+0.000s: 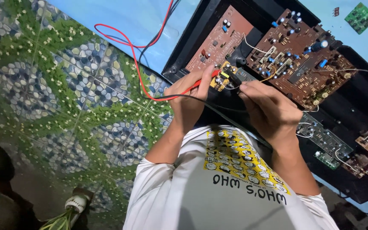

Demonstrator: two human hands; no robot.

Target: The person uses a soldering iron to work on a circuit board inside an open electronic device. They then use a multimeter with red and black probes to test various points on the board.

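Red and black test leads (pixel 137 64) trail in from the far left of the hands, slack so the probes move freely. Left hand (pixel 190 100) is closed around the red probe (pixel 201 83), pen-style, tip angled onto the small yellow board (pixel 220 79) just ahead of its fingers, prob. for a steady contact. Right hand (pixel 269 110) pinches shut on a thin dark probe, w/ black lead running under it, tip at the same board. Beyond and right of the hands, brown circuit boards (pixel 303 59) lie face-up in the opened black chassis (pixel 363 106), so components stay reachable. Small green board (pixel 360 17) sits far right on the blue worktop (pixel 120 17).
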